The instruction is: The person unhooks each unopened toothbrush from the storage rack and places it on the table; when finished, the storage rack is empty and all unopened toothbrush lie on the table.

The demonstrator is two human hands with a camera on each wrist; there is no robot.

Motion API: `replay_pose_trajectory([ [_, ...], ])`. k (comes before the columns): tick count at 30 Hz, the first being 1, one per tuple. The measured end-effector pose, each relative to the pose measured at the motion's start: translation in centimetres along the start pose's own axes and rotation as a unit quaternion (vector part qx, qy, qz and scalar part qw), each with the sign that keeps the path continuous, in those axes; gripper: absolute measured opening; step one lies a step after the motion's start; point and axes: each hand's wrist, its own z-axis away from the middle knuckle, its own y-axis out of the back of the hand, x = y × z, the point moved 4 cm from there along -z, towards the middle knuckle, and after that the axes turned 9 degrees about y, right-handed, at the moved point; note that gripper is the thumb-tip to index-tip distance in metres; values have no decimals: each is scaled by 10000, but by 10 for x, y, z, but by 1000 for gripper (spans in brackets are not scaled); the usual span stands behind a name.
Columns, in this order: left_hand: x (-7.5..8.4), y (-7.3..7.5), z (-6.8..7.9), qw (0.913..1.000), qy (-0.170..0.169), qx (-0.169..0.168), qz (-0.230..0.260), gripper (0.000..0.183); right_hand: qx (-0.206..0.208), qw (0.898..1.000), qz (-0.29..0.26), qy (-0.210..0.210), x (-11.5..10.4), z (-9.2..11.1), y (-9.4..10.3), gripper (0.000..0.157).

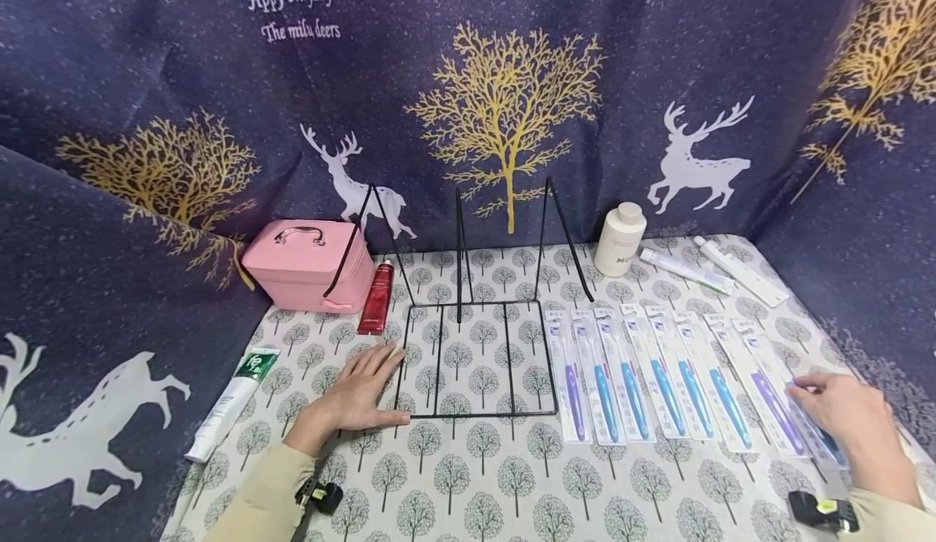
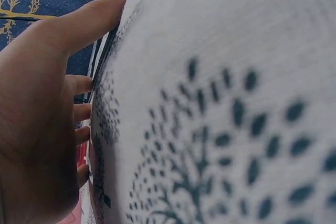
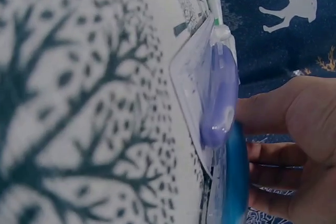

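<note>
My left hand (image 1: 358, 392) lies spread over the left side of a black wire rack (image 1: 483, 416), thumb at its front corner. In the left wrist view, the thumb (image 2: 100, 11) reaches the dark wire and the fingers are straight. Over at the right end of a row of packaged toothbrushes, my right hand (image 1: 851, 412) pinches the outermost one, a blue toothbrush (image 1: 828, 446) in clear packaging. The right wrist view shows that blue handle (image 3: 236, 182) by the fingers, with a purple toothbrush (image 3: 220, 95) beside it. Part of the blue one's package is hidden behind the hand.
Several other packaged toothbrushes (image 1: 634, 392) lie side by side right of the rack. Behind them are a white bottle (image 1: 620, 241) and two white tubes (image 1: 687, 270) (image 1: 742, 272). Leftward sit a pink case (image 1: 303, 270), a red tube (image 1: 376, 298) and a white-green tube (image 1: 234, 404).
</note>
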Motion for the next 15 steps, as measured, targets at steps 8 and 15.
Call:
replay_pose_trajectory([
  [8, 2, 0, 1, 9999, -132, -5, -73, 106, 96, 9981, -586, 153, 11, 7, -7, 55],
  [15, 3, -1, -1, 9995, -264, 143, 28, 106, 4, 9976, -545, 426, 13, 5, -1, 58],
])
